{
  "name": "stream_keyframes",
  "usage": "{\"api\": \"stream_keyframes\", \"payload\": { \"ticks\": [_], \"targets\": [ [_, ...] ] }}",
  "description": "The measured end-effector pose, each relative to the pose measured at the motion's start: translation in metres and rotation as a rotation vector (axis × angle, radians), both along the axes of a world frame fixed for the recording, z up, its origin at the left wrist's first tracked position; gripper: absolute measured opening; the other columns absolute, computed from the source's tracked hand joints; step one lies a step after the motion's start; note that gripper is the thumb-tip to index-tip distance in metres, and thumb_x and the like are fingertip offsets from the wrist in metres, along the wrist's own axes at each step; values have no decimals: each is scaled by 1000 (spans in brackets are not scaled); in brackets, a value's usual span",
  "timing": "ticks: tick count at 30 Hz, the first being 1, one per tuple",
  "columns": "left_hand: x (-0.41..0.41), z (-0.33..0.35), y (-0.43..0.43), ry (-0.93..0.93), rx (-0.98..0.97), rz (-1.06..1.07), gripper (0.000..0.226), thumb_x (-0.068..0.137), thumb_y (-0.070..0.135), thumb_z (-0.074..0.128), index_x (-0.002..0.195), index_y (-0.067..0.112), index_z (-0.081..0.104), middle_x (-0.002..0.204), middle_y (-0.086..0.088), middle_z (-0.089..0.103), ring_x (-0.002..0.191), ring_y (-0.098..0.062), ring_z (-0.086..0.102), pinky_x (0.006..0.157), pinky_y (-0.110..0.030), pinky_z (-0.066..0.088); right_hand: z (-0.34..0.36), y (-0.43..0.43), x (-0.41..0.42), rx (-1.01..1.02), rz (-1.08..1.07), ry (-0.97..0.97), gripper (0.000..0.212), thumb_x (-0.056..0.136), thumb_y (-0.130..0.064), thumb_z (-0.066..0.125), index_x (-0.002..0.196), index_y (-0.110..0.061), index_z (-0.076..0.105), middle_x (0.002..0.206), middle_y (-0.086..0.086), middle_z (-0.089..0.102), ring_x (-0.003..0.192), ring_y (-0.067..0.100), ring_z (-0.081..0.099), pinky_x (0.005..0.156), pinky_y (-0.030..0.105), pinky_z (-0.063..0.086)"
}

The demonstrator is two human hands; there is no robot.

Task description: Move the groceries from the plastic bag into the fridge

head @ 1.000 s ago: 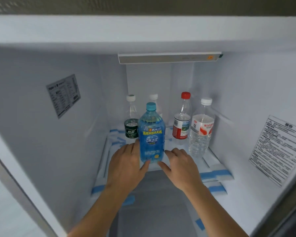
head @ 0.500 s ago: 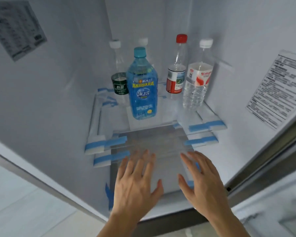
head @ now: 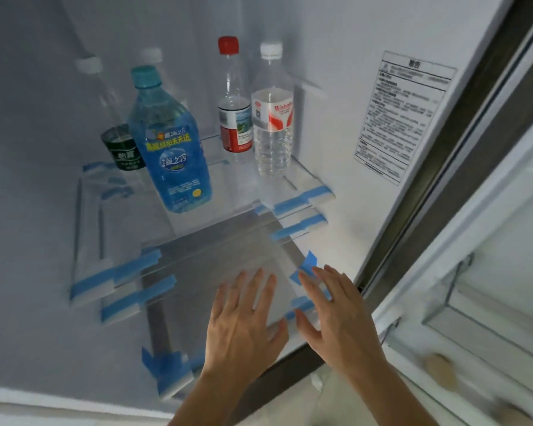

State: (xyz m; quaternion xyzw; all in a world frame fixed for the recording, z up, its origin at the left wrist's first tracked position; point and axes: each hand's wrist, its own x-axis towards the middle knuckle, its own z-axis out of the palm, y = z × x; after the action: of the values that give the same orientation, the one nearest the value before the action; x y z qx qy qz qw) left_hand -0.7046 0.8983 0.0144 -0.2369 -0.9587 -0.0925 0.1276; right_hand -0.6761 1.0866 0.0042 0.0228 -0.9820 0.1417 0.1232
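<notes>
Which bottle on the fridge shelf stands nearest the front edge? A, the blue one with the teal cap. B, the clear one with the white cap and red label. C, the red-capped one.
A: the blue bottle stands furthest forward on the shelf, with the rest lined up behind it.

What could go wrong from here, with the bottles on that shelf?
1. The blue bottle stands foremost on the glass shelf; a bump while loading the next item might tip it forward.
2. The red-capped bottle and the clear bottle stand close together at the back right; a nudge to one could topple the other.
3. Blue tape on the shelf edges might snag a bag.
</notes>
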Motion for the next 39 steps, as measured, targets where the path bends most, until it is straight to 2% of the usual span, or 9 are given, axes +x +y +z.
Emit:
{"api": "stream_keyframes", "payload": {
  "ticks": [3,7,12,17,24,32,39],
  "targets": [
    [-1,-4,-1,21,33,-73,63,88,61,50,138,23,44,143,-6,56,131,-30,53,105,-56,45,-1,-5,15,21,-70,3,70,95,-69,33,144,-23,52,142,6,61,134,27,55,105,48,52],
    [3,-8,-4,-33,53,-225,64,95,66,20,136,24,45,141,-7,57,129,-32,55,99,-59,48,-1,-21,41,48,-213,-27,64,93,-60,41,143,-22,53,140,8,62,133,29,55,106,51,50],
    [17,-20,1,-40,75,-427,65,89,63,44,137,21,48,140,-8,59,127,-32,57,100,-58,48,-7,-36,83,39,-386,-1,56,93,-48,50,140,-18,56,138,9,61,132,30,55,109,50,46],
    [44,-25,19,-111,58,-604,70,85,59,54,142,19,50,146,-5,53,136,-29,48,108,-55,42,-13,-41,142,38,-573,-16,57,93,-47,54,143,-21,53,140,8,59,135,29,52,113,48,42],
    [104,-26,60,-147,44,-874,68,86,56,52,144,22,48,149,0,50,137,-26,47,114,-49,34,-10,-37,233,39,-866,-37,57,95,-50,49,146,-22,50,143,6,58,136,27,50,114,46,42],
    [232,-22,97,-177,10,-1255,64,88,52,51,143,20,50,147,-2,52,136,-26,48,107,-52,43,-18,-65,390,20,-1284,-65,58,94,-53,46,143,-23,51,139,6,60,132,27,54,112,47,44],
    [349,-19,99,-175,-114,-1543,65,90,55,44,146,22,45,151,3,47,139,-23,44,112,-47,40,-21,-122,511,-27,-1625,-13,57,93,-50,48,142,-22,52,136,7,61,130,28,57,110,49,47]
  ]
}}
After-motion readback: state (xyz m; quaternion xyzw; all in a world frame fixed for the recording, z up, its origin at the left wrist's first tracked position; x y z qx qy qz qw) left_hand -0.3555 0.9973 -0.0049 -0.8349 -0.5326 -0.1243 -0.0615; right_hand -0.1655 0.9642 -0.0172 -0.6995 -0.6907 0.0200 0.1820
